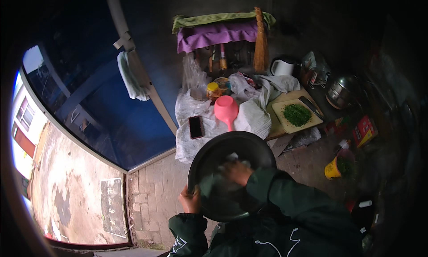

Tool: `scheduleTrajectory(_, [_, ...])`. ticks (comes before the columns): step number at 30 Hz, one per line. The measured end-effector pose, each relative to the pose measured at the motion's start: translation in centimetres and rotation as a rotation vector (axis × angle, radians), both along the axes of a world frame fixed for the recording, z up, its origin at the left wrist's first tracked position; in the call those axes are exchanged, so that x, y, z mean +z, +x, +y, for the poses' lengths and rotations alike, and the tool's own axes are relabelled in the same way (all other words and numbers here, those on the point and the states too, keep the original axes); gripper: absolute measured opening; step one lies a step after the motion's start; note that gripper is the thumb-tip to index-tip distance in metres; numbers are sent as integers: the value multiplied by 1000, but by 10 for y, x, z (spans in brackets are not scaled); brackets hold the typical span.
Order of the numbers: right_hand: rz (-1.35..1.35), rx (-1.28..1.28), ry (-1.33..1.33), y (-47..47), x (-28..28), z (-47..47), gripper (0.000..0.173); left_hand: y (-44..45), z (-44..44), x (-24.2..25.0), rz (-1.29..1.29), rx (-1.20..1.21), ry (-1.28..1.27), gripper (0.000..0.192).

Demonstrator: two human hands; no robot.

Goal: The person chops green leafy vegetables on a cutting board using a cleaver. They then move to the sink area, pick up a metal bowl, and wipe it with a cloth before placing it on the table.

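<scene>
My left hand [190, 199] grips the left rim of a large round dark basin [214, 153], held tilted in front of my body. Inside the basin, my right hand [238, 172] is blurred by motion. It presses a pale cloth [209, 187] against the inner surface; the cloth's edges are smeared, and part of it lies under the hand. Just beyond the basin's far rim, a pink plastic ladle [226, 108] rests upside down on white plastic sheeting [185, 150]. A dark-screened phone [196, 127] lies left of the ladle.
A cutting board [287, 126] holds chopped greens [297, 115] beside a knife [311, 106]. Behind stand a yellow-lidded jar [213, 90], a white kettle [282, 67] and a steel pot [341, 91]. A yellow tub [332, 170] is at right. A glazed door [147, 113] stands at left.
</scene>
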State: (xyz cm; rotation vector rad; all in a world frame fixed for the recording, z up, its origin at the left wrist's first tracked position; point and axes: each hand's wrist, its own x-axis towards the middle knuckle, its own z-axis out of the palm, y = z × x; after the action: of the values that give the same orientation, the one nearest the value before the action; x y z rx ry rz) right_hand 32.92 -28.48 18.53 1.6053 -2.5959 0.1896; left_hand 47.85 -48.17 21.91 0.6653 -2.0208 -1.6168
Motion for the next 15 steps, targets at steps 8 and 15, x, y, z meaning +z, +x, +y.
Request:
scheduleTrajectory(8, [217, -462, -308, -2, -38, 73, 28, -38, 68, 42, 160, 8, -45, 25])
scheduleTrajectory(15, [-792, 42, -239, 21, -30, 133, 62, -81, 181, 43, 289, 58, -15, 39])
